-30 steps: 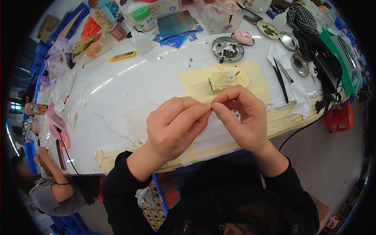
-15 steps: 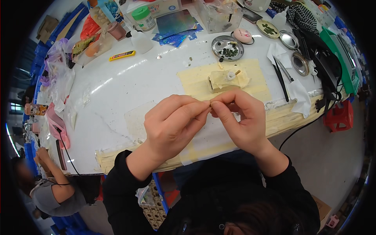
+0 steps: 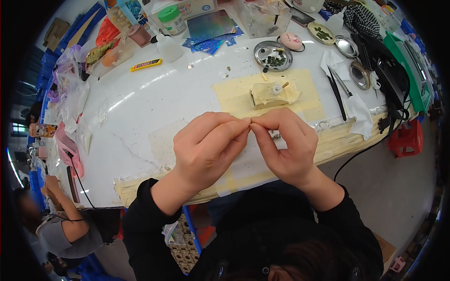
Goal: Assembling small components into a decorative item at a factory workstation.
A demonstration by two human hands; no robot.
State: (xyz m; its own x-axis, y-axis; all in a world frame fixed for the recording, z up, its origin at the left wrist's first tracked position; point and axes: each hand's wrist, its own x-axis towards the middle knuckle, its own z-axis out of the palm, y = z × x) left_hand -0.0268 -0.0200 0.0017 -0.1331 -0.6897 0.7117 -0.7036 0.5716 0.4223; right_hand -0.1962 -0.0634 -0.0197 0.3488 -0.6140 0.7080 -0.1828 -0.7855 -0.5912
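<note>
Yellow printed packet (image 3: 146, 65) beyond both pinched hands (image 3: 206, 145) (image 3: 289, 145)

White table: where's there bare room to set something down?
The widest free patch of the white table lies between the slim yellow item, the plastic bags and the left hand. It's crowded along the far edge and at right, around the metal dish, slim black tool and round tin.

Coloured lettering observed on front of white box (image 3: 202, 8) (upper part out of view), dark print along yellow packet (image 3: 146, 65), printed label (image 3: 176, 25) on green-lidded jar (image 3: 171, 20), its small print too blurred to read
</note>
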